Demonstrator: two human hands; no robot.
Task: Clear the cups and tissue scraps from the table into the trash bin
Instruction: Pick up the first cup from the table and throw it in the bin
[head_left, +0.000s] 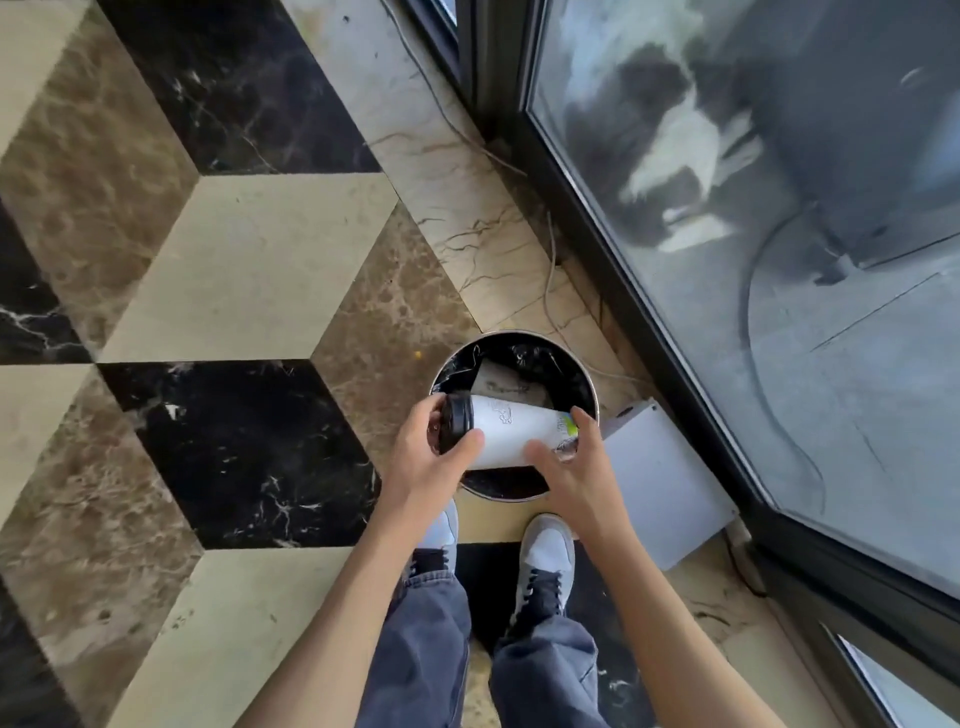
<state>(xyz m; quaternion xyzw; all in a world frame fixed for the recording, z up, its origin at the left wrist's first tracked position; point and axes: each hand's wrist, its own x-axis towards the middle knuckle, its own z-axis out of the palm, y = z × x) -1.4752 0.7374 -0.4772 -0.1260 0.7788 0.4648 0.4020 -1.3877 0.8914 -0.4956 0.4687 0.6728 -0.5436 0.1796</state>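
Note:
A white paper cup (511, 428) with a black lid lies sideways in both my hands, directly above the round black trash bin (592, 395) on the floor. My left hand (423, 452) grips the lid end. My right hand (574, 462) grips the bottom end, where a green-marked label shows. Inside the bin lies another pale cup (506, 384) on a black liner. No tissue scraps or table are in view.
The bin stands on a marble floor with a cube pattern (234, 270). A white flat box (665, 483) lies right of the bin against a dark-framed glass door (779, 260). Thin cables (550, 291) run along the door sill. My shoes (545, 561) stand just before the bin.

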